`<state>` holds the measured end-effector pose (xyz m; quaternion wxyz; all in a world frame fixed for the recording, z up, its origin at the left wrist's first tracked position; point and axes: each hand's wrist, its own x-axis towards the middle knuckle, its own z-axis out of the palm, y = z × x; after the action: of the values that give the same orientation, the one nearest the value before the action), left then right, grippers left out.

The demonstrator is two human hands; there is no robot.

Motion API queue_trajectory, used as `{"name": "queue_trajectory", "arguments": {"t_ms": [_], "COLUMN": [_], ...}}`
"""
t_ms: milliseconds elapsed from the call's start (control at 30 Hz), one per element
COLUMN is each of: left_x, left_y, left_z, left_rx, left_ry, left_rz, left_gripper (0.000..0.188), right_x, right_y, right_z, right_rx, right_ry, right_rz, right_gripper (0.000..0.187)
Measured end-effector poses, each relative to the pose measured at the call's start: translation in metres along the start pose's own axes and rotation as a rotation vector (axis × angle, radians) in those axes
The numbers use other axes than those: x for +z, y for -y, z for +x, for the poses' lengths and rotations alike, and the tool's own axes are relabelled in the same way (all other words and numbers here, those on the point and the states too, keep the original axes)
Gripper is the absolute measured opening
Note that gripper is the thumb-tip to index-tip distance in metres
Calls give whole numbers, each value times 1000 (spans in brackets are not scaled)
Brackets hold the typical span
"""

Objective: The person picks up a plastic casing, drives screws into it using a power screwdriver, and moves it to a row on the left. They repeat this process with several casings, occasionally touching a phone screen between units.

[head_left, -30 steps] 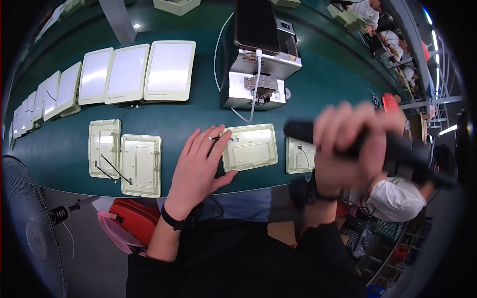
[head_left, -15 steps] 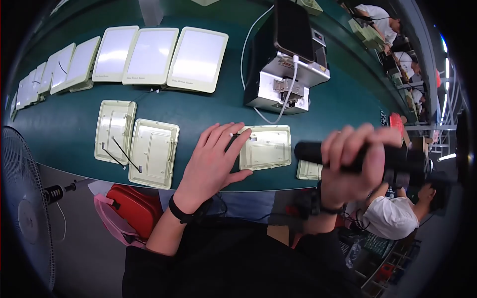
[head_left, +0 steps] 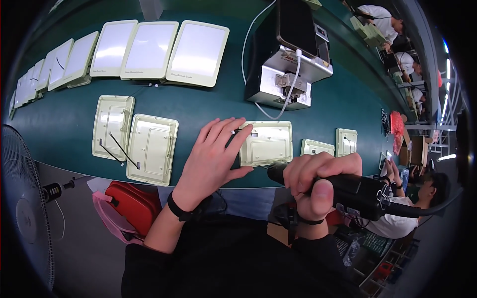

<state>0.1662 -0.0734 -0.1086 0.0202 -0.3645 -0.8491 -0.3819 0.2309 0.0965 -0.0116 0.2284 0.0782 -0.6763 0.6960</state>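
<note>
My right hand (head_left: 318, 181) is wrapped round a black electric screwdriver (head_left: 360, 194), held nearly level with its nose to the left. A thin bit reaches from that nose to the near edge of a cream plastic housing (head_left: 271, 144) on the bench. The bit's very tip is hard to make out. My left hand (head_left: 208, 156) lies with fingers spread over the housing's left edge, fingertips touching it. A short dark wire with a white plug shows beside those fingers. Left of this hand lie two more open cream housings (head_left: 152, 149) with black wires.
A row of white-faced panels (head_left: 198, 52) runs along the bench's far left. A metal and black machine (head_left: 293, 74) with a white cable stands behind the housing. Smaller cream housings (head_left: 346, 141) lie to the right. A fan (head_left: 30, 213) stands at left; a person (head_left: 397, 218) sits at right.
My right hand has brought the screwdriver left and nearer to me, its nose now at the housing's near edge. My left hand stays on the housing.
</note>
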Motion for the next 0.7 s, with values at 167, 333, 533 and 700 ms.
{"name": "queue_trajectory", "arguments": {"t_ms": [167,333,533,700], "left_x": [1,2,-2,-14], "left_y": [-1,-1,-13,-40], "left_z": [-2,-1,-14,-65], "left_rx": [28,25,-27,-206], "left_ry": [30,46,72,79], "left_rz": [59,91,188,388], "left_gripper": [80,76,72,75], "right_x": [1,-2,-7,-37], "right_y": [-4,-10,-12,18], "right_z": [-5,-6,-8,-19], "right_rx": [10,-11,-35,-73], "right_ry": [17,31,82,23], "right_rz": [-21,20,113,490], "right_gripper": [35,33,31,33]}}
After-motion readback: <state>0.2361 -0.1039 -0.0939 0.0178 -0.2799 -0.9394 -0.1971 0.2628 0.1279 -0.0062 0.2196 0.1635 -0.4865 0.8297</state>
